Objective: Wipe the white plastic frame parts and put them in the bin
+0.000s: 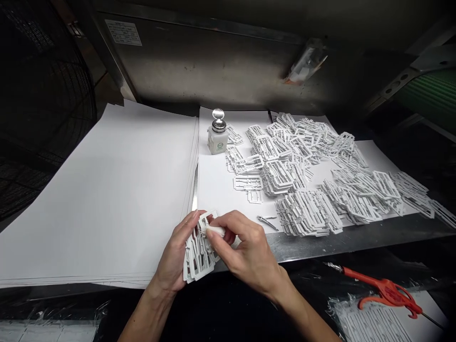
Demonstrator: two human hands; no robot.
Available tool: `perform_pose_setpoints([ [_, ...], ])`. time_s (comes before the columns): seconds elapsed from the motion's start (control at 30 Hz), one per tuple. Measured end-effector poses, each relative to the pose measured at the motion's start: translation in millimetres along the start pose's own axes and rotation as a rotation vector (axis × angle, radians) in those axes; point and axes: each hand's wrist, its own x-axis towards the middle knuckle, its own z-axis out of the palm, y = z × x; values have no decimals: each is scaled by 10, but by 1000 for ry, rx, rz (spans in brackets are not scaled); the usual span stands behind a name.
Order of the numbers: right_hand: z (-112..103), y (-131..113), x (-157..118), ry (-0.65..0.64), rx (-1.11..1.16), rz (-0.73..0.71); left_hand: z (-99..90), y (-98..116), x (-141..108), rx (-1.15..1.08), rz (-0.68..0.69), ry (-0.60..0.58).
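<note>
1. Left hand (173, 251) is curled around a stack of white plastic frames (198, 254), long axis pointing away from the body, tilted a bit right.
2. Right hand (248, 244) is right beside it, fingers pinched shut on a small white piece (216, 231) at the stack's far end.

Left hand (174, 251) holds white plastic frames (197, 254), right hand (245, 247) a white block (215, 231).

A bundle of flat white plastic moulded frames (198, 256), stacked face to face with ladder-like rails and open rectangular windows, stood tilted in the left hand (173, 254). A small, rounded white piece (215, 231), perhaps foam or plastic, though the fingers partly hid it, was pinched in the right hand (247, 247), touching the bundle's upper end.
</note>
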Motion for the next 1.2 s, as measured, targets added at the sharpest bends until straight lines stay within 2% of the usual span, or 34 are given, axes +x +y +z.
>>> perform_pose_setpoints([
  [0.13, -54, 50, -31, 6, 140, 56, 0, -1, 6, 4, -21, -50],
  [0.3, -241, 224, -175, 277, 268, 251, -33, 33, 13, 62, -38, 26],
  [0.37, -290, 279, -254, 288, 246, 324, -32, 40, 13, 56, -34, 48],
  [0.43, -298, 288, -306, 249, 197, 329, -16, 38, 15, 49, -28, 56],
  [0.6, -273, 190, -286, 120, 26, 166, 29, 22, 38, 31, -14, 117],
  [0.67, -308, 173, -283, 52, -1, 153, 22, 22, 49, 18, -22, 142],
  [0.73, -356, 189, -308, 1, 55, 239, 7, 25, 56, 10, -28, 145],
  [0.87, -381, 279, -382, -135, 375, 552, 3, 22, 64, 0, -15, 129],
  [0.97, -335, 318, -396, -271, 472, 594, 39, 9, 68, 48, 15, 95],
  [1.07, -325, 268, -372, -289, 278, 497, 82, -13, 62, 235, 117, 121],
  [1.13, -339, 179, -347, -249, -24, 352, 101, -36, 53, 375, 213, 188],
  [1.2, -341, 64, -323, -250, -355, 159, 111, -63, 46, 452, 265, 207],
])
